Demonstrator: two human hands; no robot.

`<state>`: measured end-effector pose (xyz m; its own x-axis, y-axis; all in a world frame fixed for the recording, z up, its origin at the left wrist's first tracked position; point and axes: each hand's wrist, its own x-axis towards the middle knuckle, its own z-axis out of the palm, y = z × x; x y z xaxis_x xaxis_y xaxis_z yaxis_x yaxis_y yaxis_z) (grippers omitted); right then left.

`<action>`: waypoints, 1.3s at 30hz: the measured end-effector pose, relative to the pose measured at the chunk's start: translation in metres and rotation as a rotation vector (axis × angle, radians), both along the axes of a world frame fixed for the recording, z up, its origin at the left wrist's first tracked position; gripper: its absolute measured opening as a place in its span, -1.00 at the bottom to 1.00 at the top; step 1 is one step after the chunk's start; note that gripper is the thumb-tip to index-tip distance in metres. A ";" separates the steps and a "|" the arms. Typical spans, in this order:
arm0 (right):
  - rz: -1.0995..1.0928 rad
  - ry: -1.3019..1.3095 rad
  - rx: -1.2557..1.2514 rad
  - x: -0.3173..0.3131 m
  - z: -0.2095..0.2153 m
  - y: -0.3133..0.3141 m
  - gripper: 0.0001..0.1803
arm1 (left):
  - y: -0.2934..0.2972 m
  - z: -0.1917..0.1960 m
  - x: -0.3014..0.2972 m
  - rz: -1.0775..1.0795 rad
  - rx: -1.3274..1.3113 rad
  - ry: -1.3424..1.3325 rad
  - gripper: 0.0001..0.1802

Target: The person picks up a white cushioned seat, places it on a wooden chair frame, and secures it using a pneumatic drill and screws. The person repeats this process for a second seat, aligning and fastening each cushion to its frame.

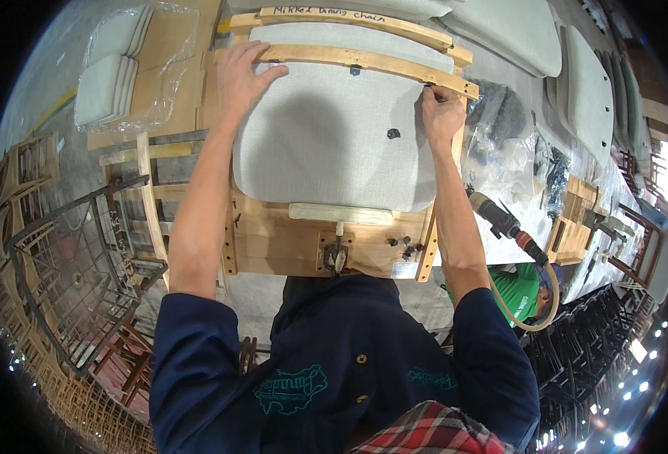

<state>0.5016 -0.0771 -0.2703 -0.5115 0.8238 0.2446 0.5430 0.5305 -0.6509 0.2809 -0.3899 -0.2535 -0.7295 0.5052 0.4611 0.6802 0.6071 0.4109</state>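
1. Nearest the body, the wooden jig point(304, 246) carries a metal clamp fitting point(337, 253) at its front edge, and loose dark screws point(406, 246) sit just beside it. A nudge of the jig could, I'd judge, roll those screws off the front.

2. A pneumatic screwdriver point(504, 223) lies on the bench to the right, with its hose point(527, 314) looping down off the edge. Any drag on that hose could pull the tool off the bench.

3. Moving up, the grey upholstered seat cushion point(326, 147) lies across the jig. A dark fastener point(393, 134) shows on its fabric.

4. The right hand point(441, 113) is curled, fingertips pinched together on something small and dark at the right end of the curved wooden slat point(364, 62). What it grips I cannot tell. A small piece pinched like that could slip and drop between cushion and slat.

5. The left hand point(239, 76) lies open, fingers spread, pressing flat over the slat's left end and the cushion corner. If that pressure eases, the slat may shift off its line.

6. Farthest out, a second slat point(353, 23) and more grey cushions point(515, 30) crowd the bench.
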 end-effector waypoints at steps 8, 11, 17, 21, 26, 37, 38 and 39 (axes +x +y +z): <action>-0.210 0.162 -0.036 -0.014 -0.019 -0.016 -0.70 | 0.071 0.015 0.136 -0.206 0.084 -0.179 -0.56; -0.221 0.143 -0.053 -0.014 -0.015 -0.017 -0.68 | 0.102 0.004 0.185 -0.289 0.093 -0.336 -0.56; -0.189 0.220 -0.266 -0.002 -0.003 -0.019 -0.63 | 0.124 -0.004 0.209 -0.258 0.193 -0.273 -0.58; -0.104 0.265 -0.403 0.044 0.027 -0.045 -0.63 | 0.121 -0.012 0.204 -0.322 0.179 -0.270 -0.62; 0.117 0.243 -0.575 0.104 0.039 -0.088 -0.59 | 0.119 -0.004 0.219 -0.439 0.193 -0.372 -0.64; -0.191 0.071 -0.732 0.257 0.031 -0.125 -0.73 | 0.066 0.050 0.299 -0.766 0.034 -0.575 -0.30; -0.172 -0.019 -0.669 0.267 0.029 -0.125 -0.74 | 0.060 0.051 0.302 -0.743 0.016 -0.590 -0.31; -0.153 -0.109 -0.606 0.276 0.027 -0.127 -0.74 | 0.054 0.050 0.304 -0.719 -0.001 -0.603 -0.32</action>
<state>0.7775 -0.2042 -0.2435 -0.3731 0.8654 -0.3345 0.6634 -0.0032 -0.7482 0.5848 -0.3355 -0.2031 -0.3579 0.9278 0.1058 0.5645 0.1247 0.8160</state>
